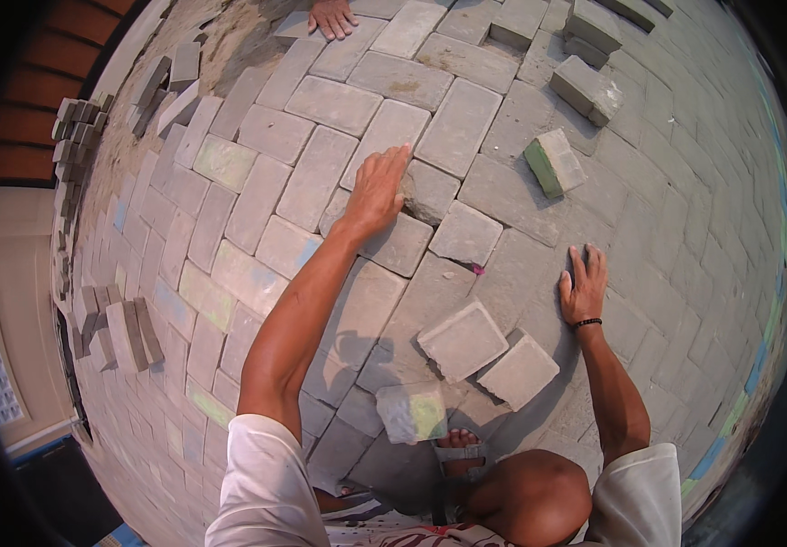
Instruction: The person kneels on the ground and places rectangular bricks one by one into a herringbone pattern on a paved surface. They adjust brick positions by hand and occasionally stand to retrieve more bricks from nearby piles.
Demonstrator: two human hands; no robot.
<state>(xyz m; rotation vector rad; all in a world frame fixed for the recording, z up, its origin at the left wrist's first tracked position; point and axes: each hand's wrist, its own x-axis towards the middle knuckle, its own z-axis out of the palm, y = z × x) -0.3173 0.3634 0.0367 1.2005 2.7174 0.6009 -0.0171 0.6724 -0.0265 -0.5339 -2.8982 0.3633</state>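
Observation:
My left hand [375, 187] reaches to the middle of the paving, fingers slightly bent on a grey paver [370, 132], beside a chipped, broken paver piece [428, 191]. My right hand [583, 283] lies open on the paving farther right, fingers spread. Just below the broken piece is a squarish paver [466, 232] with a small magenta bit at its corner. Two loose pale blocks [462, 339] [518, 368] and a yellow-green marked block [410, 410] lie near my foot [457, 442]. A green-sided block [553, 162] sits loose above my right hand.
Another person's hand [329, 18] touches the paving at the top. Loose blocks stand at the upper right [585, 91], upper left [179, 68] and lower left [124, 333]. A tall stack [79, 137] runs along the left, by an orange and beige wall [10, 219]. A painted line [749, 383] curves along the right.

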